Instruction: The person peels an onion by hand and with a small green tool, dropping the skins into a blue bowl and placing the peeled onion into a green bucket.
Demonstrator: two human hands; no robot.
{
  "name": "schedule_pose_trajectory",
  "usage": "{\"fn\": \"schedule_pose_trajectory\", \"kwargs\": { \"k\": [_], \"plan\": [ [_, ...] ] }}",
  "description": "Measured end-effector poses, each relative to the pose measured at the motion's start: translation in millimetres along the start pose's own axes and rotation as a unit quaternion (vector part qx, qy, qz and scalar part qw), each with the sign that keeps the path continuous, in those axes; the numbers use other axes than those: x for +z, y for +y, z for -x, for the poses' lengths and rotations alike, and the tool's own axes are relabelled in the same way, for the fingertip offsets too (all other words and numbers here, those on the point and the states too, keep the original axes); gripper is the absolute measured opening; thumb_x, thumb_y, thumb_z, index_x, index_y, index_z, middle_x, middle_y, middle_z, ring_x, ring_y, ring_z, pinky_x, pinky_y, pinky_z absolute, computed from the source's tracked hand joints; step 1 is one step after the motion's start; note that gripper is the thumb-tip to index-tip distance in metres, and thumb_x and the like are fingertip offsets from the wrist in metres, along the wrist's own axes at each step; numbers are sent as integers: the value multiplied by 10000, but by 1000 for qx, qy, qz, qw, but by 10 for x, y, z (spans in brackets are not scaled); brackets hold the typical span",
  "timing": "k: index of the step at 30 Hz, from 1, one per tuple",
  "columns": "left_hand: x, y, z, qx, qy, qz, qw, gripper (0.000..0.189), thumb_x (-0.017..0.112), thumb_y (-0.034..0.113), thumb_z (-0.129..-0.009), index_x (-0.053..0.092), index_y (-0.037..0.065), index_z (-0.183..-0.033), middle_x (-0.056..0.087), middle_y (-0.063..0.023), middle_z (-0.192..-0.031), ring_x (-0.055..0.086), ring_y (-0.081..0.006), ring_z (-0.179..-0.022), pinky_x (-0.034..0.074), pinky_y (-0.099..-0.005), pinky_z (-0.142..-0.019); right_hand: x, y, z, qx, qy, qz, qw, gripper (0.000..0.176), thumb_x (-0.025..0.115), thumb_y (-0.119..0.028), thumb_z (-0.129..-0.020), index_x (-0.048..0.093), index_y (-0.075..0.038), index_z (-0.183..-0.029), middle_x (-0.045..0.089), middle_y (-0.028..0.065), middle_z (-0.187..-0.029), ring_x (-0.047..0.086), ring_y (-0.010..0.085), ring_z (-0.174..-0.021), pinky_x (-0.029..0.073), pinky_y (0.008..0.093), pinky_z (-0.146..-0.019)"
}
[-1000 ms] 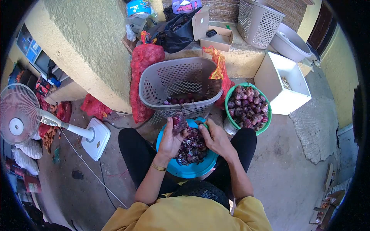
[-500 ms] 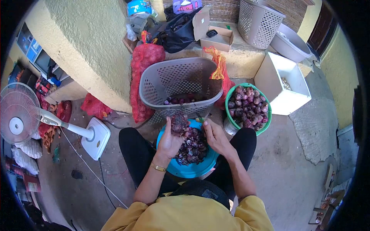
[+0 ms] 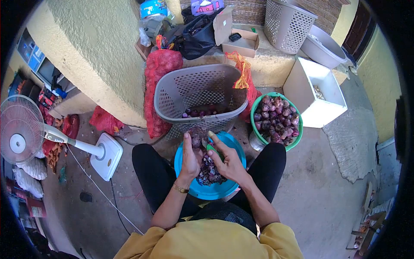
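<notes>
Clamped in the left hand [image 3: 189,160], between upright thumb and curled fingers, a dark red onion [image 3: 197,137]. Closed in the right hand [image 3: 228,162], just beside it, a green-handled tool [image 3: 210,148], mostly covered by thumb and fingers; cannot tell its shape beyond the handle. Close together, both hands, with the right index fingertip at the onion's side; cannot tell whether touching it.

Beneath the hands, between two knees in black trousers [image 3: 153,170], a round blue basin [image 3: 208,193], with a heap of dark purple onion scraps [image 3: 210,172] inside. Around the left wrist, a gold-coloured watch [image 3: 180,188].

Just beyond the blue basin, a large grey perforated basket [image 3: 177,96], with some red onions [image 3: 202,113] at the bottom. Near the right knee, a green basket [image 3: 300,134] piled high with dark red onions [image 3: 278,118]. Left of the grey basket, a full red mesh sack [image 3: 163,88]; at its right side, another with a yellow and orange top [image 3: 243,71].

Farther right, a white box [image 3: 299,93], open at one side. On the ledge behind, a black bag [image 3: 196,42] beside an open cardboard box [image 3: 245,48]. Well to the left, a white pedestal fan [image 3: 105,156] on the grey floor [image 3: 308,194].
</notes>
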State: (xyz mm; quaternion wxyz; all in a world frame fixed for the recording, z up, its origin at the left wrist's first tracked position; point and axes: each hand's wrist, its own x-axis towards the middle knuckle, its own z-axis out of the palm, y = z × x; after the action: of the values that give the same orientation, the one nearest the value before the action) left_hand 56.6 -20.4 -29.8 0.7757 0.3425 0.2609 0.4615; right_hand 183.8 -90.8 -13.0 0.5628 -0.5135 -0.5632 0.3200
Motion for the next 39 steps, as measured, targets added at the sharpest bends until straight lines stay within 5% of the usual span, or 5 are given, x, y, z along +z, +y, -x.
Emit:
{"fn": "schedule_pose_trajectory", "kwargs": {
  "k": [10, 18, 30, 37, 39],
  "plan": [
    [62, -1, 57, 46, 14, -15, 999, 551, 226, 501, -1061, 447, 95, -1361, 570, -67, -1283, 548, -184, -1176, 432, -373, -1027, 65, -49, -53, -24, -27, 24, 999, 651, 594, -200, -966, 298, -9, -1514, 594, 264, -1288, 665, 216, -1034, 490, 297, -845],
    [80, 54, 63, 159, 5, -125, 979, 584, 210, 574, -1038, 422, 108, -1318, 533, -55, -1206, 529, -169, -1121, 425, -359, -992, 75, -218, -56, 131, -95, -190, 968, 623, 534, -133, -997, 238, 51, -1513, 262, 190, -1583, 256, 232, -1459, 209, 330, -1173],
    [98, 75, 70, 196, 81, -117, 970, 521, 268, 502, -1054, 510, 60, -1184, 579, -58, -1037, 572, -138, -934, 475, -310, -861, 197, -133, -39, 72, -77, -222, 969, 536, 562, -182, -1005, 377, -13, -1479, 586, 2, -959, 541, 97, -760, 464, 253, -661],
    [57, 400, 73, -28, 4, -103, 994, 482, 291, 522, -1044, 564, 130, -1110, 647, -18, -991, 630, -119, -882, 515, -295, -763, -185, -163, -157, 47, -187, -87, 977, 469, 586, -112, -979, 458, 24, -1409, 636, 74, -1116, 539, 109, -942, 449, 262, -867],
    [52, 448, 71, -85, -3, -135, 987, 470, 302, 524, -1042, 573, 143, -1099, 653, -6, -978, 634, -103, -850, 518, -270, -694, -207, -67, -186, -20, -203, -36, 978, 457, 615, -181, -964, 511, -15, -1377, 641, 114, -828, 569, 117, -692, 479, 297, -672]
  ]
}}
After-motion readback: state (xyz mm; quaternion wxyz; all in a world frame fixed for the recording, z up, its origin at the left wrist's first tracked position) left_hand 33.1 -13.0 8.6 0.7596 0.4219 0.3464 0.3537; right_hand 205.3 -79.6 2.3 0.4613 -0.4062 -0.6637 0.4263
